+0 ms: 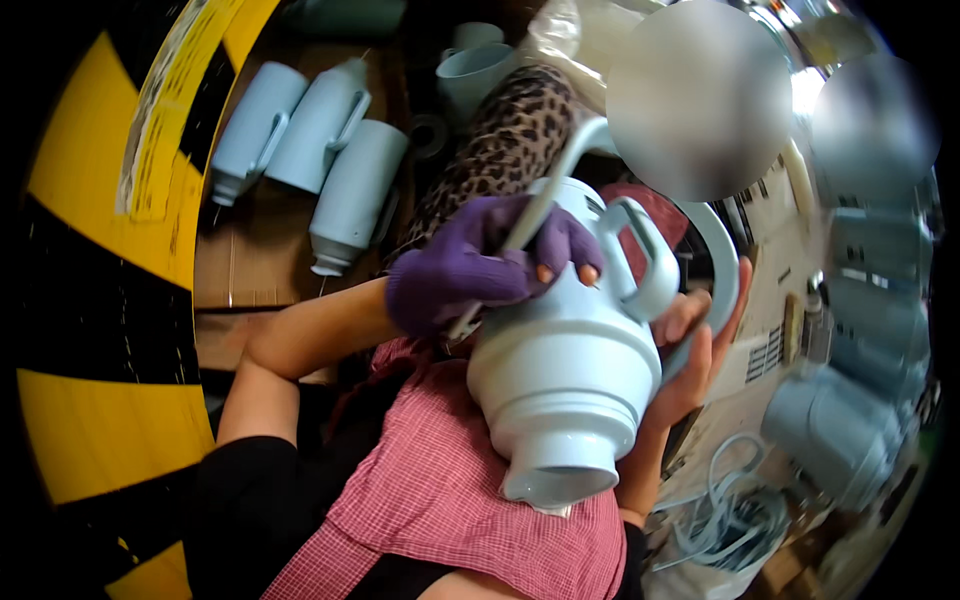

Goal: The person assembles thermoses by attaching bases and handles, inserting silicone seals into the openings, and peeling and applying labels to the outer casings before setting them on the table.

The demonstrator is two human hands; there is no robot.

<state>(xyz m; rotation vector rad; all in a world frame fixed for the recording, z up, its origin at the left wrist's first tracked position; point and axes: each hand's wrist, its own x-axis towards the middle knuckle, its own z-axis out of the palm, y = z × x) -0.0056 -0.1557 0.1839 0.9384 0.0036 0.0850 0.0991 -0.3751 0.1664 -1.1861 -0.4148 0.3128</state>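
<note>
A pale blue jug body (570,350), with a looped side handle (650,265), tilts over my lap, its open spouted mouth (560,475) toward me. Around it bends a pale blue hoop-like strip (722,255). My left hand (470,265), in a purple glove with bare fingertips, is closed over the strip's left side, and its fingertips press on the jug. On the other side, my bare right hand (705,345) supports the jug and strip, with some fingers stretched out along the strip. The jug hides part of this hand, so its grip is only partly seen.
Three pale blue jug bodies (320,140) lie on brown cardboard (250,260) at the left, beside a yellow-and-black striped edge (110,250). More pale blue pieces (840,430) are stacked at the right. Below them sits a bag of coiled pale strips (730,530).
</note>
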